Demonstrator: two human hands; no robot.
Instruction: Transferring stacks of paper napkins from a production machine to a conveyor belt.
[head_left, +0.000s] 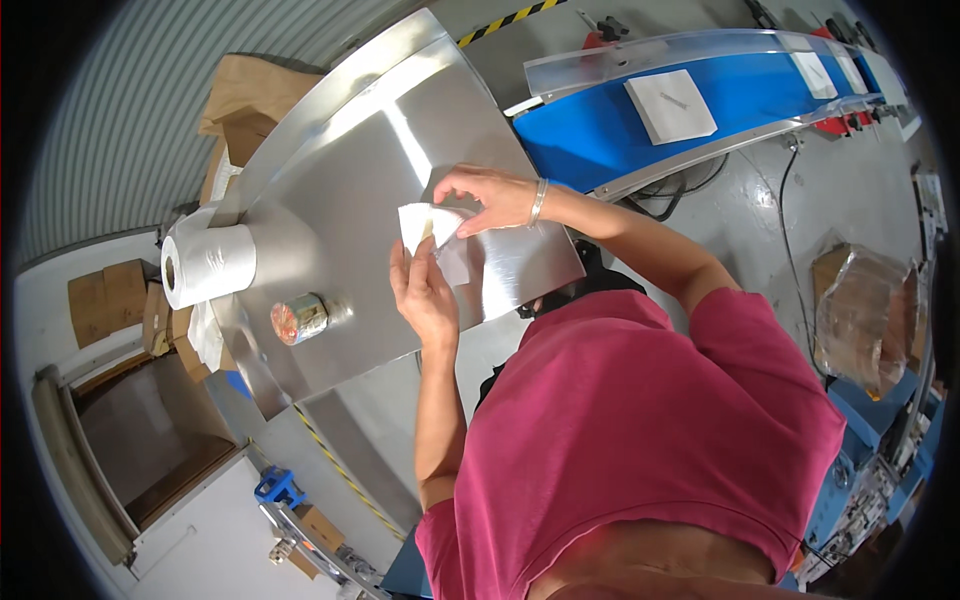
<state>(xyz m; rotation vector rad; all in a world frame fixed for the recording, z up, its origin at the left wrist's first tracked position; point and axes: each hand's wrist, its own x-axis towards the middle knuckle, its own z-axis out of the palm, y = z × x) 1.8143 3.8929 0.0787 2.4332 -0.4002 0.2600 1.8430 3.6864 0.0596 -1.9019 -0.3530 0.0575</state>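
Note:
Over the shiny metal table (350, 240), a small folded piece of white paper (415, 222) is held between my two hands. The fingertips of my left hand (428, 298) pinch it from its lower side. My right hand (488, 200), with a band on the wrist, grips its right side with thumb and fingers bent round it. The paper's folds spread apart a little at the top, and part of it is hidden by my fingers. What lies inside the folds, if anything, I cannot make out.
A large white roll (215, 265) and a small jar-like container (300, 318) stand on the table's left. At the upper right runs a blue conveyor belt (580, 140) carrying flat white square packets (672, 105). Cardboard boxes (108, 302) stand beyond the table's left side.

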